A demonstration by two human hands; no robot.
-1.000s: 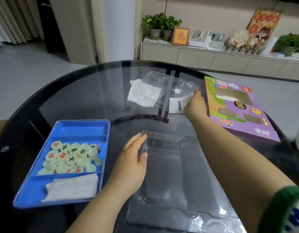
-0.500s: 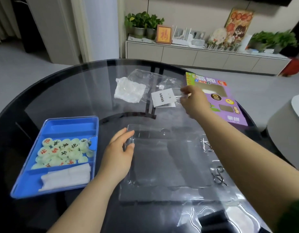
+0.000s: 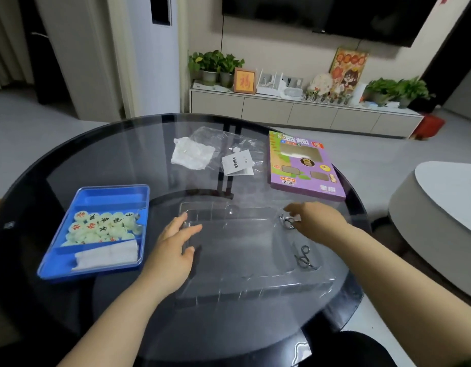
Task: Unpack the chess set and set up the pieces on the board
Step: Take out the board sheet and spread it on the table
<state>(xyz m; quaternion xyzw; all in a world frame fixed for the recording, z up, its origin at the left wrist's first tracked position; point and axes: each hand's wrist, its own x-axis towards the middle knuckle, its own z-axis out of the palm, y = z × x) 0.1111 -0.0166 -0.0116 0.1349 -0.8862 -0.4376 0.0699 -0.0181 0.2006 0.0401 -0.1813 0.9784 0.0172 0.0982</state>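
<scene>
A blue tray (image 3: 111, 195) at the left of the round glass table (image 3: 96, 144) holds several pale round chess pieces (image 3: 102, 226) with red and black characters, and a folded white sheet (image 3: 107, 256). A clear plastic insert (image 3: 245, 250) lies in the middle. My left hand (image 3: 176, 250) rests on its left edge with fingers spread. My right hand (image 3: 316, 221) hovers at its right edge, fingers relaxed, over a small metal ring puzzle (image 3: 287, 221). The purple game box (image 3: 303, 165) lies at the back right.
A clear bag with a white wad (image 3: 192, 153) and a white leaflet (image 3: 237, 165) lie at the back middle. A second metal puzzle (image 3: 304, 258) sits in the insert. A grey round seat (image 3: 435, 207) stands right of the table.
My right hand let go of the white leaflet and came back toward me to the insert's right edge. My left hand stayed on the insert's left edge. The camera tilted up.
</scene>
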